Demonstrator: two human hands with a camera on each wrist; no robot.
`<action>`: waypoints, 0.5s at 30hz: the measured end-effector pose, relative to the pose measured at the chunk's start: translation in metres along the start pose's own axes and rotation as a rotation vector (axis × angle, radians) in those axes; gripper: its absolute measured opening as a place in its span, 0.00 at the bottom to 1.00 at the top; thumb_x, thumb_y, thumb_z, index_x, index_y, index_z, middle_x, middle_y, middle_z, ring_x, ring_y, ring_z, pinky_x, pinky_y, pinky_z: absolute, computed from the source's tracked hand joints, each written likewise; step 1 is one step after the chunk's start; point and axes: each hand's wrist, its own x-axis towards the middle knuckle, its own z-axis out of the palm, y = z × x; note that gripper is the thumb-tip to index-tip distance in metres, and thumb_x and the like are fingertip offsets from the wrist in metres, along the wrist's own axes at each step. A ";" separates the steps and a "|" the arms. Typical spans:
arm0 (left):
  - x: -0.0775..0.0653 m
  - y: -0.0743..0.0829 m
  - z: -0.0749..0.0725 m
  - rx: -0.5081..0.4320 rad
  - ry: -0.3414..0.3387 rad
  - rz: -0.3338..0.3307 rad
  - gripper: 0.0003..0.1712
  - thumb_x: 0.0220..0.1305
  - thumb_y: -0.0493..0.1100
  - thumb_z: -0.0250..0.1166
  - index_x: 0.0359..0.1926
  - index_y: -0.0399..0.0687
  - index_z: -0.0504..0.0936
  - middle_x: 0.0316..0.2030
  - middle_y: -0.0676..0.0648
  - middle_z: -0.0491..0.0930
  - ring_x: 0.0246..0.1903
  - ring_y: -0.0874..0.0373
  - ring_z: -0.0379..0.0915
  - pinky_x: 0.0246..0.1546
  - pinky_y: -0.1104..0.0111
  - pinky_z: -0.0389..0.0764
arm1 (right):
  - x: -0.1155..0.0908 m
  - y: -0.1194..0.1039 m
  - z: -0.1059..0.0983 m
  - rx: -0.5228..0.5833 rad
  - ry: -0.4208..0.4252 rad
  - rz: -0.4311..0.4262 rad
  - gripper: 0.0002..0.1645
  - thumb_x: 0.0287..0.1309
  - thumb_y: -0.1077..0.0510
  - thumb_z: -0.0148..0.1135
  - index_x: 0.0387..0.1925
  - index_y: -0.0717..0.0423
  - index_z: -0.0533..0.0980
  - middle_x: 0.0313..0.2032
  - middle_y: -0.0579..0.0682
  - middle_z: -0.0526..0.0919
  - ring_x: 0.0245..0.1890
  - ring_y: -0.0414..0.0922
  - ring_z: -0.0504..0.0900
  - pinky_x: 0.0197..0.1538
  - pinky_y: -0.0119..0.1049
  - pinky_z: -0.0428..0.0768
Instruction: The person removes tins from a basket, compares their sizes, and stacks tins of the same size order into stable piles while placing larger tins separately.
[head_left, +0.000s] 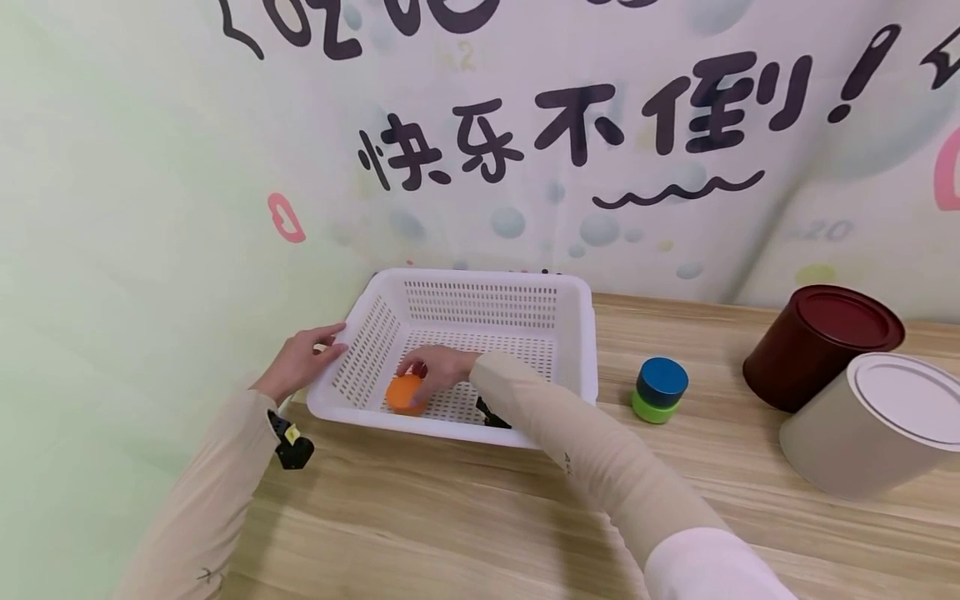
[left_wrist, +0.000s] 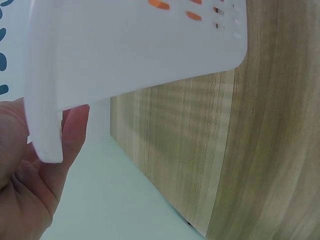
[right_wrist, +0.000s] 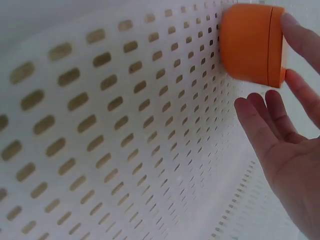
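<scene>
A white perforated plastic basket (head_left: 585, 350) stands on the wooden table against the wall. My left hand (head_left: 300, 362) grips its left rim, with the thumb and fingers on either side of the rim in the left wrist view. Inside, near the front left corner, a round orange container (head_left: 403, 393) rests on the basket floor. My right hand (head_left: 442, 371) reaches into the basket and holds this container at its lid edge between thumb and index finger. In the right wrist view the other fingers (right_wrist: 252, 110) are spread apart from the orange container (right_wrist: 247, 45).
Right of the basket stands a small round container with a blue top and green base (head_left: 660, 389). Farther right are a dark red can (head_left: 821, 346) and a large off-white can (head_left: 873, 425). A printed cloth (head_left: 525, 217) hangs behind the table (head_left: 420, 508).
</scene>
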 end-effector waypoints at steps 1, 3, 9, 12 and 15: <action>0.000 -0.001 0.000 -0.001 0.001 0.001 0.29 0.64 0.40 0.52 0.63 0.35 0.56 0.45 0.33 0.69 0.37 0.47 0.72 0.31 0.66 0.76 | 0.000 0.000 0.000 -0.002 0.016 0.016 0.29 0.44 0.55 0.68 0.51 0.52 0.71 0.46 0.47 0.72 0.44 0.41 0.69 0.47 0.28 0.67; 0.000 -0.001 0.000 -0.004 0.003 0.003 0.29 0.64 0.40 0.52 0.63 0.35 0.56 0.45 0.32 0.69 0.37 0.47 0.72 0.31 0.66 0.76 | 0.000 0.001 -0.001 -0.007 0.050 0.047 0.29 0.44 0.54 0.68 0.50 0.53 0.70 0.45 0.48 0.73 0.43 0.41 0.69 0.47 0.29 0.67; 0.000 -0.001 0.000 -0.003 0.007 0.007 0.29 0.64 0.40 0.52 0.63 0.34 0.56 0.45 0.32 0.69 0.37 0.46 0.72 0.31 0.66 0.76 | 0.000 0.004 -0.003 -0.007 0.149 0.125 0.30 0.45 0.50 0.67 0.49 0.57 0.69 0.45 0.50 0.73 0.44 0.42 0.70 0.48 0.29 0.68; -0.001 0.000 0.001 -0.001 0.005 0.008 0.29 0.64 0.40 0.52 0.63 0.34 0.56 0.45 0.32 0.68 0.37 0.46 0.72 0.31 0.66 0.76 | -0.001 0.005 -0.004 0.021 0.139 0.107 0.35 0.45 0.51 0.67 0.55 0.58 0.66 0.51 0.52 0.71 0.48 0.44 0.69 0.51 0.31 0.67; -0.001 0.001 0.000 0.001 0.006 0.009 0.29 0.64 0.40 0.52 0.63 0.34 0.57 0.45 0.33 0.69 0.37 0.46 0.72 0.31 0.66 0.76 | -0.002 0.006 -0.004 0.060 0.099 0.071 0.39 0.47 0.54 0.66 0.61 0.57 0.61 0.57 0.52 0.66 0.53 0.44 0.66 0.55 0.31 0.64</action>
